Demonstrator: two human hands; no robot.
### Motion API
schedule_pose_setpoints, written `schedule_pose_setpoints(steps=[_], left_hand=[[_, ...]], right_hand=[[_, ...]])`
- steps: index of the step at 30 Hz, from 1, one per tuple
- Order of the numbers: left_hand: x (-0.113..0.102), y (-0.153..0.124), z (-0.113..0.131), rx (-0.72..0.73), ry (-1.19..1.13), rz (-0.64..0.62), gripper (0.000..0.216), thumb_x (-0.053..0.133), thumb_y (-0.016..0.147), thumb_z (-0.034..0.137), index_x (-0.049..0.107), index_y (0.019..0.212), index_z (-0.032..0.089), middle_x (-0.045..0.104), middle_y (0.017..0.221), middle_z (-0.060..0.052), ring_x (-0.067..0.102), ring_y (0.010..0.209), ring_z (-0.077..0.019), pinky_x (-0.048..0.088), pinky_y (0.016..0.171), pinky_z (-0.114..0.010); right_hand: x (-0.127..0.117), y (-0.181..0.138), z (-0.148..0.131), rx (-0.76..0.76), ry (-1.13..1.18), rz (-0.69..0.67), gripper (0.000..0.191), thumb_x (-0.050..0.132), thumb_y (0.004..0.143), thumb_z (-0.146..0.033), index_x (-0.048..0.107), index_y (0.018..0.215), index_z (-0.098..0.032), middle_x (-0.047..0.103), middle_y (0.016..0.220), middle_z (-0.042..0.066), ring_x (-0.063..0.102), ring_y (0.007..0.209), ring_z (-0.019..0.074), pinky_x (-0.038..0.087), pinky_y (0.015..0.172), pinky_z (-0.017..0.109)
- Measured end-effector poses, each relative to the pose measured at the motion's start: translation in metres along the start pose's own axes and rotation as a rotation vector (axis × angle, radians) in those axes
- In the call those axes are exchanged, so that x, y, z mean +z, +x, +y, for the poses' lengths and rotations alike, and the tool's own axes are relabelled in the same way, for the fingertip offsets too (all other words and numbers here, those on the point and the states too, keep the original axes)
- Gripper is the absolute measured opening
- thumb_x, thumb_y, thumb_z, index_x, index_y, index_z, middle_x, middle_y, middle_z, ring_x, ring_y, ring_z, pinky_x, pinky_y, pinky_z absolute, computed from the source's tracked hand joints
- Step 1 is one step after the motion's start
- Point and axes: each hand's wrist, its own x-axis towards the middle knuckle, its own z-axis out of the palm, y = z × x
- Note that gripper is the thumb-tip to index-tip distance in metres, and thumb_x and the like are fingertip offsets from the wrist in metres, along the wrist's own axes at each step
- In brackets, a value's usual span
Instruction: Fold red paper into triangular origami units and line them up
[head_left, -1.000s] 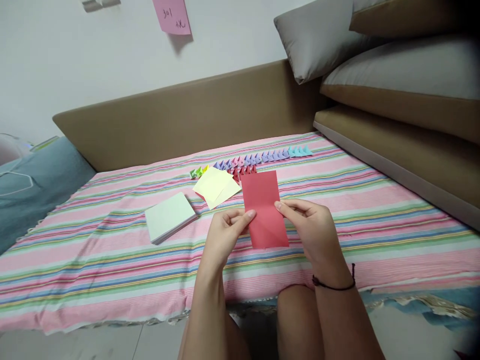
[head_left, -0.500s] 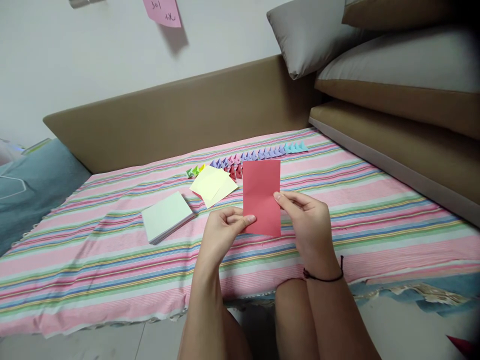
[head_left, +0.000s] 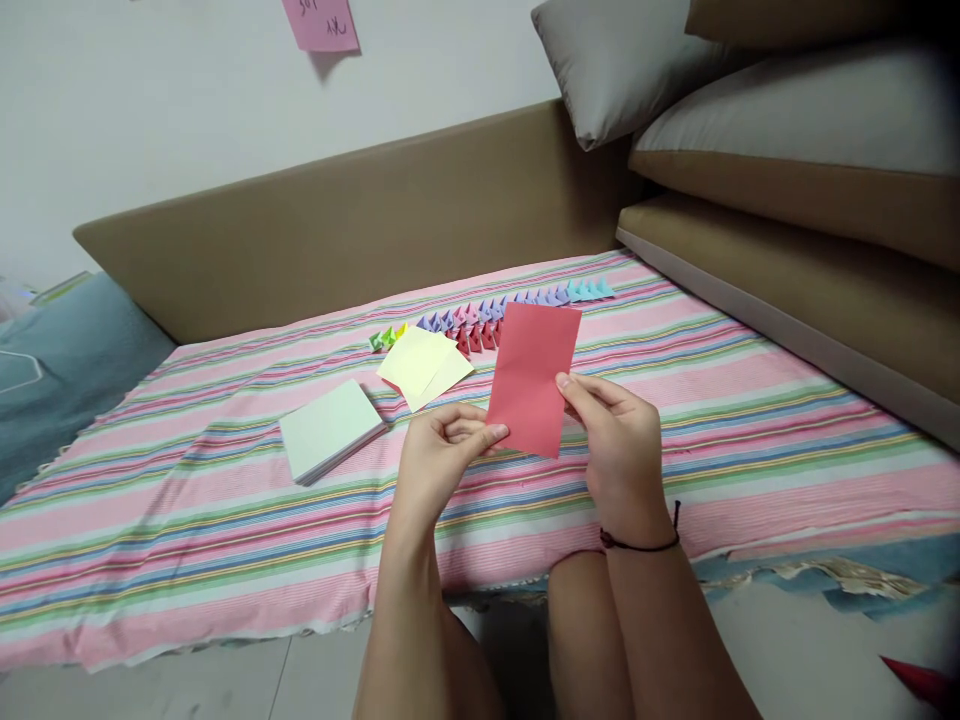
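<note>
A red sheet of paper (head_left: pixel 534 380), taller than wide, is held up over the striped cloth and leans slightly to the right. My left hand (head_left: pixel 446 450) pinches its lower left corner, thumb in front. At the right edge, my right hand (head_left: pixel 619 430) grips it between thumb and fingers. Pale yellow sheets (head_left: pixel 424 362) lie overlapping beyond my left hand. To the left of them rests a thick stack of pale paper (head_left: pixel 330 430). Behind the red sheet run rows of small folded paper pieces (head_left: pixel 480 315) in several colours, partly hidden by it.
The striped cloth (head_left: pixel 225 540) covers the seat up to a brown backrest (head_left: pixel 337 230). Cushions (head_left: pixel 787 150) are piled on the right. A pink note (head_left: pixel 322 25) hangs on the wall. Something red and pointed (head_left: pixel 919 680) shows at the lower right.
The red sheet has tilted to the right, its top edge shifting right and a little up. Both hands keep hold of it. The view has shifted slightly.
</note>
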Motion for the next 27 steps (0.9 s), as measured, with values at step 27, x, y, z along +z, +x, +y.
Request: schedule_pose_setpoints(steps=[27], left_hand=[[-0.001, 0.005, -0.008, 0.007, -0.359, 0.26, 0.035, 0.075, 0.063, 0.035, 0.068, 0.089, 0.013, 0.069, 0.074, -0.002, 0.062, 0.066, -0.0118, 0.049, 0.062, -0.022]], right_hand=[[0.014, -0.012, 0.015, 0.472, 0.202, -0.258, 0.02, 0.073, 0.068, -0.032, 0.065, 0.081, -0.019, 0.069, 0.091, 0.005, 0.065, 0.086, 0.0184, 0.052, 0.08, 0.03]])
